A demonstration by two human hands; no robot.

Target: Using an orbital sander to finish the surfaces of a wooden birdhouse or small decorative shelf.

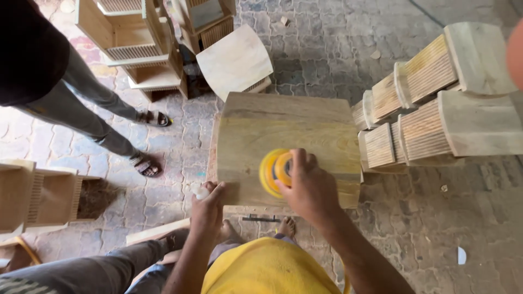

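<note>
A curved pale wooden panel [283, 122] lies in front of me, its top facing up. My right hand [308, 188] grips a yellow and orange disc sander [274, 171] that is pressed on the panel's near part; the disc is blurred. My left hand [208, 206] rests on the panel's near left corner with the fingers curled over the edge. A small white thing sits by its thumb. My bare feet show under the panel's near edge.
Stacked ribbed wooden furniture parts [436, 103] stand at the right. Open wooden cabinet frames [136, 43] and a loose curved panel [235, 61] lie at the back left. Another person's legs in sandals [103, 125] stand at the left. A wooden frame [32, 196] is at the left edge.
</note>
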